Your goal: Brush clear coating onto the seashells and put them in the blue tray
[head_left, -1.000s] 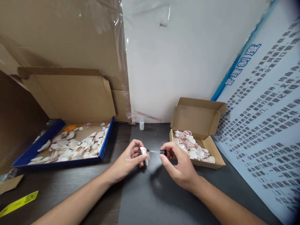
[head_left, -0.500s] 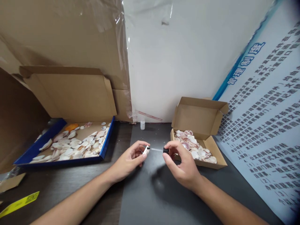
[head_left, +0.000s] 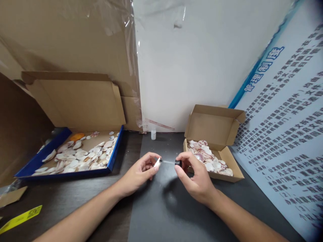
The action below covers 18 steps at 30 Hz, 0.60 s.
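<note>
While pinching a pale shell (head_left: 157, 163) in the left hand (head_left: 141, 170), over the middle of the bench (head_left: 73, 188), grips a black cap (head_left: 178, 163) in the right hand (head_left: 195, 173), pointing the thin stem (head_left: 168, 162) at the shell; cannot tell touching from just beside. Seems midway through this piece, not yet setting it down. Cannot distinguish any finished ones among loose shells (head_left: 78, 157) in the blue-walled box (head_left: 111, 160), toward the back left corner, or in the brown box (head_left: 212, 126), toward the back right.

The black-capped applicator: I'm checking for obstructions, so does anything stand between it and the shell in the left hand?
Nothing visible does. Held in the right hand, the applicator spans open space to the shell in the left hand; whether its dark tip touches is unclear.
</note>
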Each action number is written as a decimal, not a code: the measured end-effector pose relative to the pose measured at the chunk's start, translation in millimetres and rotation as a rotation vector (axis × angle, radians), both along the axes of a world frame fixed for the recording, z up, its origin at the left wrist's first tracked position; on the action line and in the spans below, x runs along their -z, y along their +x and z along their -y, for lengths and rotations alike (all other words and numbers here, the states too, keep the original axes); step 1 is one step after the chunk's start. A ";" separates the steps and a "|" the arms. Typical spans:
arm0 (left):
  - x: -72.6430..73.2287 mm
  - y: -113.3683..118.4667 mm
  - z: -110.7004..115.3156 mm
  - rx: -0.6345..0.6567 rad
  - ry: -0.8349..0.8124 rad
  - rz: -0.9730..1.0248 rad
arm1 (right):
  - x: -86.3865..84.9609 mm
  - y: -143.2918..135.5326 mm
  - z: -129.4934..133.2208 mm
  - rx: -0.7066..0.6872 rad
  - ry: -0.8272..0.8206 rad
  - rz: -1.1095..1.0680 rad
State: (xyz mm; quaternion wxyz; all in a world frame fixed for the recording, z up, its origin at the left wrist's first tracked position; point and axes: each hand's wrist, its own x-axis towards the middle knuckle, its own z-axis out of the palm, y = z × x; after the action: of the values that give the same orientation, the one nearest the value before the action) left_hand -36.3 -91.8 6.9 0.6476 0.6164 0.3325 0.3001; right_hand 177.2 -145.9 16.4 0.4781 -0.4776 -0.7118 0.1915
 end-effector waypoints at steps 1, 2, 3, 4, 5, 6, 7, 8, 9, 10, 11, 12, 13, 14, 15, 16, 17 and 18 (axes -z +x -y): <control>0.6 0.3 0.1 -0.003 -0.007 0.022 | -0.1 -0.1 0.0 -0.015 -0.005 -0.001; 1.3 0.7 0.1 -0.006 -0.019 0.046 | -0.1 -0.1 0.0 -0.020 -0.013 0.007; 2.2 1.1 0.0 -0.010 -0.035 0.070 | -0.1 -0.1 0.1 -0.012 -0.020 0.019; 3.2 1.5 -0.1 -0.015 -0.053 0.092 | 0.0 0.0 0.1 0.006 -0.025 0.027; 4.2 1.9 -0.3 -0.022 -0.070 0.109 | 0.0 0.1 0.2 0.022 -0.025 0.025; 5.3 2.3 -0.6 -0.028 -0.079 0.122 | 0.0 0.1 0.2 0.027 -0.022 0.015; 6.2 2.6 -1.1 -0.031 -0.082 0.132 | 0.0 0.1 0.1 0.020 -0.018 0.008; 7.0 3.0 -1.5 -0.033 -0.081 0.139 | -0.1 -0.1 0.1 0.006 -0.015 0.011; 7.6 3.2 -2.0 -0.036 -0.078 0.145 | -0.2 -0.3 0.0 -0.004 -0.012 0.025; 7.8 3.5 -2.4 -0.038 -0.079 0.148 | -0.4 -0.5 -0.1 -0.006 -0.011 0.047; 7.6 3.7 -2.5 -0.041 -0.080 0.148 | -0.6 -0.8 -0.2 0.004 -0.010 0.068; 7.0 3.8 -2.5 -0.043 -0.083 0.145 | -0.7 -0.9 -0.2 0.016 -0.011 0.081; 5.9 3.9 -2.2 -0.044 -0.083 0.139 | -0.7 -0.9 -0.2 0.025 -0.011 0.081; 4.6 3.9 -1.7 -0.042 -0.082 0.132 | -0.6 -0.8 -0.2 0.025 -0.013 0.074; 3.0 3.9 -1.1 -0.041 -0.080 0.128 | -0.3 -0.6 -0.2 0.017 -0.016 0.073; 1.5 4.0 -0.3 -0.043 -0.080 0.128 | 0.1 -0.4 -0.2 0.010 -0.022 0.080; 0.1 4.0 0.4 -0.048 -0.082 0.133 | 0.5 -0.2 -0.3 0.009 -0.027 0.095; -1.0 3.9 1.0 -0.054 -0.087 0.140 | 1.0 0.0 -0.5 0.016 -0.032 0.111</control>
State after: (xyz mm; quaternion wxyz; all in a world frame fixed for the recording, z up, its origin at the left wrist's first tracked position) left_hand -32.4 -92.8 7.9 0.6873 0.5558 0.3156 0.3452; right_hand 177.2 -145.5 15.4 0.4320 -0.5007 -0.7301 0.1722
